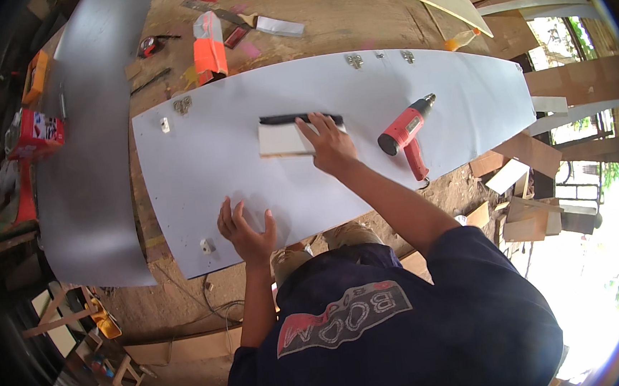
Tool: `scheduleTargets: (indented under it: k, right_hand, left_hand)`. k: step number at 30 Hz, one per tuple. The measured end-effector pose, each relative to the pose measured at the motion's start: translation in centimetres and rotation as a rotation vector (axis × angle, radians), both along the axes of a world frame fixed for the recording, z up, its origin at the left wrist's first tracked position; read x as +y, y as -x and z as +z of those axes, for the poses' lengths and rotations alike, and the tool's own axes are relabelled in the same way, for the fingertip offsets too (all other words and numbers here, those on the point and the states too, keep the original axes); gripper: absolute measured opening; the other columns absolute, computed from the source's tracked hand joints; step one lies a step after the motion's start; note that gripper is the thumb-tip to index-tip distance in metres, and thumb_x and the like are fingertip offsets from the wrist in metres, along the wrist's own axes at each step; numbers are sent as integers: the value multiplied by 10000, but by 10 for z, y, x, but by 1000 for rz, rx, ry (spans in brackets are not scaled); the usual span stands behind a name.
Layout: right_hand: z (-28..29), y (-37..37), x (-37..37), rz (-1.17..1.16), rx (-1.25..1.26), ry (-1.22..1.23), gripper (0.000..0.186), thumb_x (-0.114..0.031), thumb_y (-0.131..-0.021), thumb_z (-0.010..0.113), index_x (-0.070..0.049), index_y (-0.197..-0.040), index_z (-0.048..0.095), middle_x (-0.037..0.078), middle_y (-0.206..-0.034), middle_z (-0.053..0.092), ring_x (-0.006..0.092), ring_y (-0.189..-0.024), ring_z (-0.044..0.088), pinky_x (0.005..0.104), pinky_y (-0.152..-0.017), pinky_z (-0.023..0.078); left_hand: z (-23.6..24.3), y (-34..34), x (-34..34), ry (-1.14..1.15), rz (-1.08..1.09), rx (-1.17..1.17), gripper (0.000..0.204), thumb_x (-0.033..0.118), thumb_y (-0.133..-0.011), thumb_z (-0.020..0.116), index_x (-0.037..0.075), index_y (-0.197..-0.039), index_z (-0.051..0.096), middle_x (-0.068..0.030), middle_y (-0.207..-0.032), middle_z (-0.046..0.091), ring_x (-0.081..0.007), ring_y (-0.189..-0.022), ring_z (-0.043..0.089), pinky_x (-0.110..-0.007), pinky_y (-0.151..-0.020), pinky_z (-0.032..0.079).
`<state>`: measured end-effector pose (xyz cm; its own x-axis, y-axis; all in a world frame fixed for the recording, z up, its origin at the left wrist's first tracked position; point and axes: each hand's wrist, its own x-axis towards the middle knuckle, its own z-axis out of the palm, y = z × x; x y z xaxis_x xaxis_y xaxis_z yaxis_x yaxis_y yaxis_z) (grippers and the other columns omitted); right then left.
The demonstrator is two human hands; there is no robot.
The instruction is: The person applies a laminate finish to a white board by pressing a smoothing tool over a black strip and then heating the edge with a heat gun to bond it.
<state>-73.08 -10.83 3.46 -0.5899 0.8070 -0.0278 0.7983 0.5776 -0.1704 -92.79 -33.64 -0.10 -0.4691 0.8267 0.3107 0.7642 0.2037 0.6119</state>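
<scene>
A long white panel lies across the table, with metal fittings along its far edge. My right hand is on a flat white block with a black edge near the panel's middle, fingers over the black strip and thumb hidden. My left hand is open, fingers apart and curved, at the panel's near left part. A red heat gun lies on the panel to the right of my right hand.
An orange-and-grey object, tape measure and scrapers sit on the wooden table beyond. A grey sheet lies at left beside a red box. Board offcuts and cables are around the floor.
</scene>
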Motion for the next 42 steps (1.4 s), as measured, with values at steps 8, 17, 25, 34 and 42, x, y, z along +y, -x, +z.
scheduleTargets:
  k: [8, 17, 25, 34, 42]
  right_hand:
    - [1, 55, 118, -94, -41, 20, 764, -14, -910, 627, -192, -1642, 502, 157, -1607, 538, 366, -1496, 513, 497, -1178, 510]
    - [32, -78, -75, -55, -26, 250, 924, 63, -803, 698, -210, -1659, 483, 163, -1640, 514, 385, -1546, 463, 513, -1226, 470]
    - [18, -61, -59, -127, -55, 123, 858, 78, -812, 668, -178, -1619, 528, 188, -1618, 532, 406, -1534, 476, 511, -1198, 515]
    - [-8, 23, 96, -50, -18, -51, 804, 18, -855, 690, -191, -1614, 531, 133, -1627, 534, 370, -1507, 514, 494, -1169, 535]
    - [7, 18, 96, -26, -72, 92, 690, -37, -918, 625, -166, -1594, 573, 159, -1555, 596, 357, -1423, 581, 485, -1151, 525]
  left_hand:
    - [-5, 1, 7, 41, -87, 71, 643, 332, -882, 829, 22, -1379, 565, -255, -1569, 534, -455, -1488, 470, -630, -1262, 319]
    - [-8, 1, 1, 96, -24, 49, 697, 381, -862, 836, 34, -1405, 569, -246, -1559, 530, -443, -1496, 457, -628, -1282, 301]
    - [-2, -2, 5, 133, -14, 33, 728, 362, -843, 846, 21, -1415, 552, -273, -1569, 512, -462, -1518, 435, -639, -1288, 293]
    - [-3, -2, 6, 154, -7, 48, 759, 418, -846, 841, 27, -1434, 564, -256, -1622, 483, -437, -1563, 393, -628, -1318, 256]
    - [1, 2, 9, 208, -39, 56, 909, 482, -882, 807, 13, -1594, 494, -261, -1690, 438, -462, -1594, 371, -634, -1327, 234]
